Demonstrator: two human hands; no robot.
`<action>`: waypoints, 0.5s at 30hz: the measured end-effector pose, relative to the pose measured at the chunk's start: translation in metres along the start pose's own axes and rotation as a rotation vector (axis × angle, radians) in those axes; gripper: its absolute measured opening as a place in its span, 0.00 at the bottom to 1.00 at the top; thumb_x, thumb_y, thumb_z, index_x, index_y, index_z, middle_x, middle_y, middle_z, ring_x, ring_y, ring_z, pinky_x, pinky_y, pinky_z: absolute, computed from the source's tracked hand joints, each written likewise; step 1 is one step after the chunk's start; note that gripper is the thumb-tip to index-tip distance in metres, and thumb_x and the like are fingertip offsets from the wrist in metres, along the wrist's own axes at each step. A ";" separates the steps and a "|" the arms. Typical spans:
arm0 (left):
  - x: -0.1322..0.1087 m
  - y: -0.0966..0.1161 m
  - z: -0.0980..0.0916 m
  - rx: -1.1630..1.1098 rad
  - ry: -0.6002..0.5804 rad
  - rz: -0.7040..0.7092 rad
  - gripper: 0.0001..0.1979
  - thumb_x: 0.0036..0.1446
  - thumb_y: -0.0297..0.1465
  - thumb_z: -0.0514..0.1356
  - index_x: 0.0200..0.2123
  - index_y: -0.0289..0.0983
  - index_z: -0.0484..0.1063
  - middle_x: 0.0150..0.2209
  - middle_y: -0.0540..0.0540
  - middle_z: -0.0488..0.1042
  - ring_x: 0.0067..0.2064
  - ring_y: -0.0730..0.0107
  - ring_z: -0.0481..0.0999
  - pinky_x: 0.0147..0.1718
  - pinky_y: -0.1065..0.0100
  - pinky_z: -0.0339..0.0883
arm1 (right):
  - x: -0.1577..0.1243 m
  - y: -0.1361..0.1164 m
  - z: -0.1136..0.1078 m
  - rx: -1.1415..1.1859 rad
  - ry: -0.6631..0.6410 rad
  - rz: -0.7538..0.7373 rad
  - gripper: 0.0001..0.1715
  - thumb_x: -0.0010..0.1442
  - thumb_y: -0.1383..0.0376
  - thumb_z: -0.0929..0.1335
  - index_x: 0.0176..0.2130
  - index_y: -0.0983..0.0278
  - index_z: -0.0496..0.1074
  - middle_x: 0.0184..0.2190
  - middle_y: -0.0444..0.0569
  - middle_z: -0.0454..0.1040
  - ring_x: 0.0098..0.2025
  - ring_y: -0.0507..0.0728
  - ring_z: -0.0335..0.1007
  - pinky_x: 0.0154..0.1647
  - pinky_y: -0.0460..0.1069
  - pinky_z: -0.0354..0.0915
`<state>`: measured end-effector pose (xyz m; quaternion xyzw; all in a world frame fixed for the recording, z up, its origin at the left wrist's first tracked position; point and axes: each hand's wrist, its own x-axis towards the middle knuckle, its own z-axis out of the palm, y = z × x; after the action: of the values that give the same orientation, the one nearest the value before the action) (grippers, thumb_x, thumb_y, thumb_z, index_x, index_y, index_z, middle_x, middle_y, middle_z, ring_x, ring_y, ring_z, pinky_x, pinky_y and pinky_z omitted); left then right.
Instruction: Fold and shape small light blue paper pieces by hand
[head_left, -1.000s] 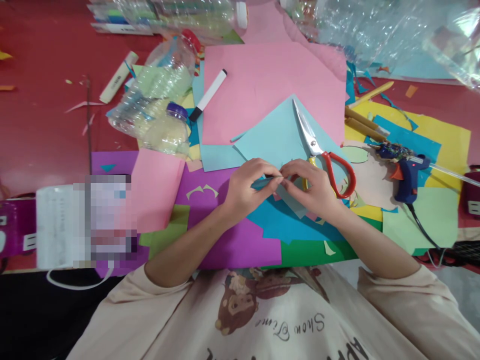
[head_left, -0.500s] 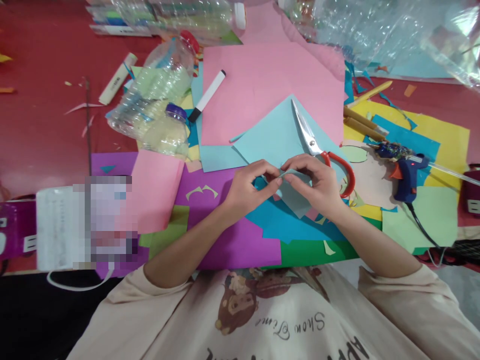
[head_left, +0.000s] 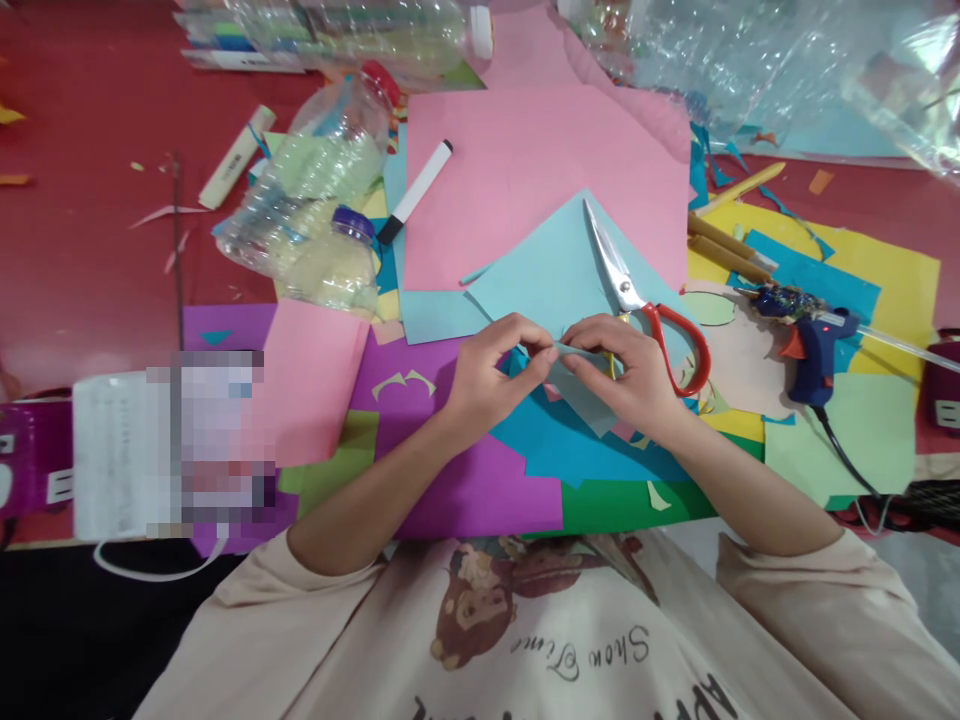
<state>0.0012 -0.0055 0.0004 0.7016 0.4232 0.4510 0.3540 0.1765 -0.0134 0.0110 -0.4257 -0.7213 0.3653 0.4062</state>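
The left hand (head_left: pixel 491 378) and right hand (head_left: pixel 630 372) pinched a small light-blue paper piece (head_left: pixel 566 349) between their fingertips. From there, red-and-yellow-handled scissors (head_left: pixel 625 288) lay at two o'clock, a hot glue gun (head_left: pixel 816 365) at three, a purple-capped plastic bottle (head_left: pixel 330 275) at ten and a white marker (head_left: pixel 420 187) towards eleven.

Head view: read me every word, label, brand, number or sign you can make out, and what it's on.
"Show Time": on the shirt, upside down in this view.
Larger dark letters on the same shirt: cut off by the bottom edge, not readable whole.
Too small or blurred: print on the white box, the white stick and the clear pack.
Unclear: pale marks on the purple object at the left edge.
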 end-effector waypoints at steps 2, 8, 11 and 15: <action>0.000 0.000 0.000 0.005 0.010 0.012 0.10 0.59 0.35 0.59 0.26 0.38 0.69 0.24 0.52 0.71 0.28 0.76 0.71 0.30 0.72 0.66 | 0.000 0.000 0.000 -0.011 -0.007 -0.004 0.06 0.61 0.67 0.67 0.31 0.61 0.68 0.32 0.47 0.75 0.37 0.54 0.71 0.39 0.51 0.67; 0.000 -0.002 0.001 -0.059 -0.001 -0.045 0.08 0.57 0.32 0.60 0.26 0.38 0.68 0.25 0.52 0.72 0.28 0.76 0.71 0.30 0.73 0.67 | -0.001 0.001 0.002 -0.013 -0.007 0.005 0.06 0.60 0.68 0.67 0.30 0.61 0.68 0.32 0.47 0.75 0.37 0.55 0.71 0.39 0.51 0.67; 0.000 -0.002 0.001 -0.054 -0.011 -0.101 0.08 0.56 0.34 0.60 0.27 0.38 0.69 0.26 0.51 0.73 0.29 0.74 0.73 0.31 0.72 0.68 | 0.000 0.002 0.002 -0.031 -0.014 0.013 0.06 0.60 0.68 0.67 0.30 0.61 0.68 0.32 0.47 0.75 0.38 0.55 0.72 0.40 0.52 0.67; 0.000 -0.002 0.000 -0.041 -0.013 -0.112 0.11 0.57 0.37 0.59 0.27 0.37 0.70 0.25 0.51 0.73 0.29 0.75 0.73 0.31 0.72 0.68 | 0.000 0.002 0.001 -0.036 -0.015 0.011 0.06 0.60 0.67 0.67 0.30 0.61 0.68 0.33 0.47 0.75 0.38 0.55 0.72 0.40 0.52 0.67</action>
<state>0.0010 -0.0051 -0.0015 0.6723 0.4500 0.4347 0.3957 0.1759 -0.0124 0.0084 -0.4342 -0.7283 0.3577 0.3912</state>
